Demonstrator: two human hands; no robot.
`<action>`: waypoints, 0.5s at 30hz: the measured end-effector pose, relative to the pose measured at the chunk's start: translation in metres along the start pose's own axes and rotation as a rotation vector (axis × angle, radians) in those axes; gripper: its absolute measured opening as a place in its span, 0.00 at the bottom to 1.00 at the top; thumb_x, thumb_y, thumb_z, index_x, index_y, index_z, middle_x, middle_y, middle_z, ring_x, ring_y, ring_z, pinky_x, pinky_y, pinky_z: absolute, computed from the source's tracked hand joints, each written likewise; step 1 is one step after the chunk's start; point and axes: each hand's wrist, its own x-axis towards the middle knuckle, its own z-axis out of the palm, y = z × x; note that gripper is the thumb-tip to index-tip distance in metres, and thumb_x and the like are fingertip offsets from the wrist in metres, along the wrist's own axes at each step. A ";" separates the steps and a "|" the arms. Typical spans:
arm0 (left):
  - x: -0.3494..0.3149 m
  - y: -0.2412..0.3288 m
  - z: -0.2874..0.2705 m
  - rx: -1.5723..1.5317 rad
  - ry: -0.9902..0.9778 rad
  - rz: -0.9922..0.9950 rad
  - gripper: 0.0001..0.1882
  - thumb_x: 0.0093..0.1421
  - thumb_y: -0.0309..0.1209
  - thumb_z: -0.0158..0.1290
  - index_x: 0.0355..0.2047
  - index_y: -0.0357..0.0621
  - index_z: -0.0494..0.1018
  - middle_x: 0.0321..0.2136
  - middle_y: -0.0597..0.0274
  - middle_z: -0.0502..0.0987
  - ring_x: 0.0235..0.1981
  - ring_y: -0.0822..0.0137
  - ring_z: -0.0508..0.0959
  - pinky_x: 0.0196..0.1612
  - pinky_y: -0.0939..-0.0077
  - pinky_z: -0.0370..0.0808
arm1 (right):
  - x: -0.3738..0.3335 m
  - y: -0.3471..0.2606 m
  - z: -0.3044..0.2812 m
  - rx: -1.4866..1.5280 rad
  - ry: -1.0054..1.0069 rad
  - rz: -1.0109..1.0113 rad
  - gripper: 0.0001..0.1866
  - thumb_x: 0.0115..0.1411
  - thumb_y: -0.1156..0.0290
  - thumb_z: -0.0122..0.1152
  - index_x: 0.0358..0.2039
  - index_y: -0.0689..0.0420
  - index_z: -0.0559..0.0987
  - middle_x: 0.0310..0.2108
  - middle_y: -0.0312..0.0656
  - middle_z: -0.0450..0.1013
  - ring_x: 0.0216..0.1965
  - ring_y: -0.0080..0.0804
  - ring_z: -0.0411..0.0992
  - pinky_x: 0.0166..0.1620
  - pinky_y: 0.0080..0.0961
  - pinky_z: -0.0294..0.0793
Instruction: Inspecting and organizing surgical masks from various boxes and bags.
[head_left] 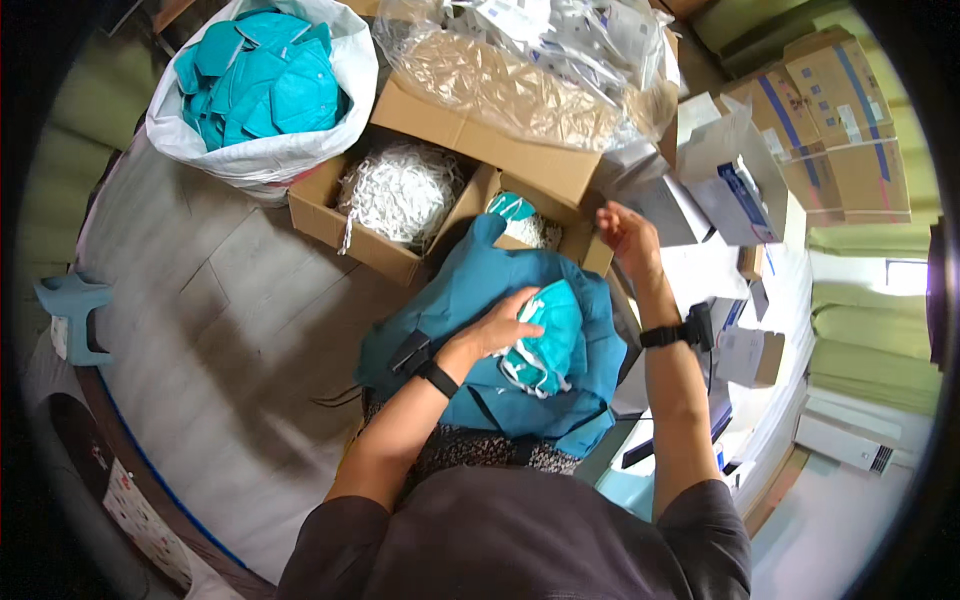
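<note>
On the blue cloth [440, 290] over my lap lies a small stack of teal cup-shaped face masks [556, 325] with white straps. My left hand [503, 322] grips its left side, the thumb and fingers over the straps. My right hand [630, 238] is raised beside the corner of a cardboard box, its fingers loosely curled and apart, with nothing visible in them. Just beyond the cloth, a box compartment [578, 240] holds white straps and a teal mask piece [511, 206]. Beside it, another open box [322, 222] contains a heap of white straps [402, 195].
A white sack [362, 70] full of teal masks stands far left. Clear plastic bags [510, 90] fill a large carton [470, 125] ahead. White boxes [735, 185] crowd the table at right, with stacked cartons [835, 120] behind. A blue-grey stool [85, 300] is at left.
</note>
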 end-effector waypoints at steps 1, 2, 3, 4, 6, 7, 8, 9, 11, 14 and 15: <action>-0.001 -0.001 0.002 0.028 0.008 0.008 0.36 0.54 0.21 0.59 0.63 0.36 0.59 0.54 0.57 0.71 0.55 0.67 0.70 0.59 0.71 0.68 | -0.022 0.015 -0.007 -0.032 0.026 0.005 0.14 0.67 0.65 0.54 0.45 0.63 0.74 0.36 0.45 0.78 0.31 0.28 0.76 0.37 0.24 0.76; 0.003 -0.003 -0.001 -0.071 -0.053 -0.008 0.36 0.54 0.21 0.59 0.63 0.36 0.58 0.54 0.57 0.71 0.55 0.67 0.70 0.58 0.71 0.69 | -0.043 0.027 -0.014 -0.064 0.050 0.011 0.15 0.69 0.63 0.52 0.45 0.63 0.74 0.36 0.44 0.78 0.31 0.27 0.76 0.36 0.23 0.76; 0.003 -0.004 -0.001 -0.162 -0.038 -0.011 0.38 0.54 0.20 0.59 0.64 0.35 0.57 0.55 0.56 0.70 0.55 0.66 0.70 0.58 0.71 0.69 | -0.064 0.037 -0.018 -0.089 0.081 0.033 0.16 0.70 0.61 0.50 0.45 0.62 0.74 0.36 0.44 0.78 0.31 0.27 0.76 0.36 0.23 0.76; 0.002 -0.004 0.001 -0.253 -0.021 -0.017 0.39 0.54 0.20 0.59 0.65 0.34 0.55 0.55 0.55 0.70 0.56 0.66 0.70 0.59 0.71 0.68 | -0.083 0.048 -0.024 -0.114 0.113 0.058 0.17 0.71 0.59 0.48 0.46 0.62 0.74 0.36 0.44 0.78 0.31 0.26 0.76 0.36 0.23 0.75; -0.005 0.005 0.004 -0.338 0.103 -0.004 0.42 0.53 0.20 0.60 0.66 0.31 0.51 0.57 0.52 0.68 0.56 0.63 0.70 0.59 0.70 0.68 | -0.121 0.061 -0.027 -0.070 0.027 0.052 0.24 0.71 0.53 0.46 0.48 0.64 0.73 0.36 0.41 0.78 0.33 0.24 0.75 0.38 0.21 0.74; -0.008 0.016 0.008 -0.373 0.095 0.019 0.44 0.53 0.20 0.60 0.67 0.29 0.49 0.58 0.50 0.66 0.57 0.61 0.69 0.59 0.69 0.68 | -0.141 0.062 -0.021 -0.066 0.016 0.043 0.25 0.71 0.52 0.46 0.49 0.64 0.73 0.36 0.40 0.78 0.33 0.24 0.74 0.39 0.21 0.73; -0.014 0.024 0.013 -0.395 0.095 0.010 0.44 0.54 0.20 0.59 0.67 0.29 0.48 0.58 0.51 0.66 0.57 0.61 0.69 0.59 0.69 0.68 | -0.159 0.068 -0.019 -0.062 0.003 0.035 0.25 0.70 0.51 0.47 0.50 0.64 0.74 0.36 0.39 0.78 0.33 0.23 0.74 0.39 0.22 0.73; -0.019 0.034 0.021 -0.380 0.089 0.005 0.43 0.54 0.20 0.59 0.66 0.31 0.49 0.57 0.52 0.67 0.57 0.62 0.69 0.59 0.70 0.68 | -0.172 0.078 -0.025 -0.160 0.006 0.037 0.26 0.69 0.50 0.48 0.51 0.62 0.74 0.36 0.37 0.77 0.34 0.22 0.73 0.39 0.22 0.72; -0.031 0.030 0.028 -0.324 0.074 0.018 0.40 0.55 0.21 0.59 0.65 0.33 0.53 0.56 0.55 0.69 0.55 0.64 0.71 0.58 0.71 0.69 | -0.202 0.079 -0.003 -0.290 -0.013 -0.012 0.19 0.64 0.62 0.59 0.50 0.61 0.76 0.34 0.35 0.76 0.33 0.20 0.72 0.38 0.21 0.71; -0.049 0.024 0.039 -0.124 0.049 0.067 0.35 0.55 0.23 0.61 0.62 0.36 0.60 0.51 0.58 0.73 0.50 0.69 0.73 0.53 0.75 0.71 | -0.234 0.077 0.006 -0.364 -0.037 -0.008 0.17 0.58 0.74 0.66 0.47 0.63 0.77 0.33 0.36 0.77 0.34 0.21 0.72 0.38 0.20 0.72; -0.059 0.034 0.043 -0.007 0.084 0.082 0.32 0.55 0.24 0.61 0.60 0.37 0.63 0.49 0.59 0.74 0.47 0.71 0.74 0.50 0.76 0.72 | -0.241 0.080 0.006 -0.385 -0.058 -0.042 0.16 0.58 0.74 0.66 0.46 0.64 0.77 0.34 0.36 0.77 0.34 0.21 0.73 0.38 0.21 0.73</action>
